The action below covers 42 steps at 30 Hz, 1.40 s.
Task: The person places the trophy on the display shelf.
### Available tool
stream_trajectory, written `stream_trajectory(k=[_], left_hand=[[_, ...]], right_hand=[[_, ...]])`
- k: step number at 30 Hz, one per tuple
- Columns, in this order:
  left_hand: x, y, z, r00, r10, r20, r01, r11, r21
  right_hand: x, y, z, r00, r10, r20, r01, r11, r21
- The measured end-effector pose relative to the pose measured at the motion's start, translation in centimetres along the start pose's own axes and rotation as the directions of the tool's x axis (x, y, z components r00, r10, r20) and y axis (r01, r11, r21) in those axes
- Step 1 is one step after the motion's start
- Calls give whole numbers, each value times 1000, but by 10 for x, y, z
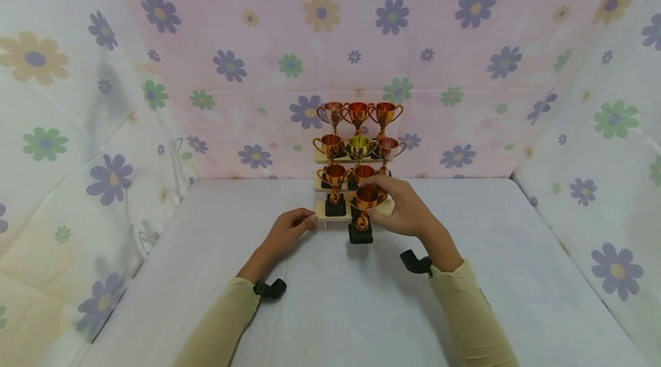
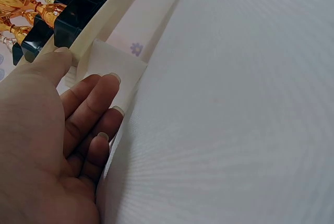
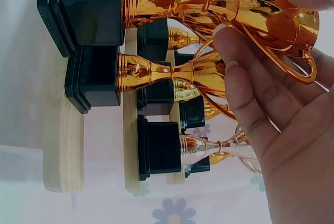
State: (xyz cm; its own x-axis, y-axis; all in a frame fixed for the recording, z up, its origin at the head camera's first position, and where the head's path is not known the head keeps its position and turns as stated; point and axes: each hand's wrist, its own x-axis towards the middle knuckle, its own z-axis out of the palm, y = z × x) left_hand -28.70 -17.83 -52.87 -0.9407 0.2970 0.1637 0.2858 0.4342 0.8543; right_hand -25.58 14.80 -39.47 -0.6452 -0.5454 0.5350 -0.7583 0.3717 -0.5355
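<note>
My right hand (image 1: 405, 206) pinches the copper-gold cup of a small trophy (image 3: 224, 4) between thumb and fingers. Its black base (image 1: 360, 233) hangs in front of the lowest board of a tiered wooden display stand (image 1: 335, 218). On that board, just behind the held trophy, stands another copper-gold trophy (image 3: 141, 72), with one more trophy (image 1: 335, 205) at the left. At the stand's lower left end is my left hand (image 2: 52, 125). Its thumb lies at the board's corner, and the curled fingers are below, against the white side support (image 2: 122, 72).
Higher tiers hold several trophies in copper, gold and pinkish tones, such as a yellow-gold trophy (image 1: 359, 148) in a middle row. A white cloth (image 1: 310, 304) covers the table. Flowered fabric (image 1: 279, 28) rises behind and at both sides.
</note>
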Motion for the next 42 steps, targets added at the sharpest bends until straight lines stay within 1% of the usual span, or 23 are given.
stream_trajectory(k=[6, 12, 18, 24, 32, 37, 42], left_hand=[[0, -3, 1, 1000, 2, -4, -2, 1000, -12], [2, -6, 2, 1000, 13, -17, -14, 1000, -26], [1, -2, 2, 1000, 8, -17, -9, 1000, -15], [1, -3, 0, 1000, 11, -4, -11, 1000, 17], [1, -3, 1, 1000, 19, -6, -19, 1000, 9], [1, 0, 0, 1000, 7, -2, -7, 1000, 17], [0, 0, 0, 1000, 5, -3, -5, 1000, 26]], right_hand=[[-1, 4, -3, 1000, 16, -15, -16, 1000, -19], [-3, 10, -6, 998, 54, -32, -55, 998, -35], [-5, 16, -10, 995, 73, -68, -77, 995, -59], [-8, 19, -16, 993, 68, -97, -75, 994, -73], [-12, 20, -27, 988, 63, -139, -73, 995, -64], [-15, 23, -34, 983, 51, -176, -63, 996, -65], [-17, 23, -38, 979, 65, -193, -78, 995, -62]])
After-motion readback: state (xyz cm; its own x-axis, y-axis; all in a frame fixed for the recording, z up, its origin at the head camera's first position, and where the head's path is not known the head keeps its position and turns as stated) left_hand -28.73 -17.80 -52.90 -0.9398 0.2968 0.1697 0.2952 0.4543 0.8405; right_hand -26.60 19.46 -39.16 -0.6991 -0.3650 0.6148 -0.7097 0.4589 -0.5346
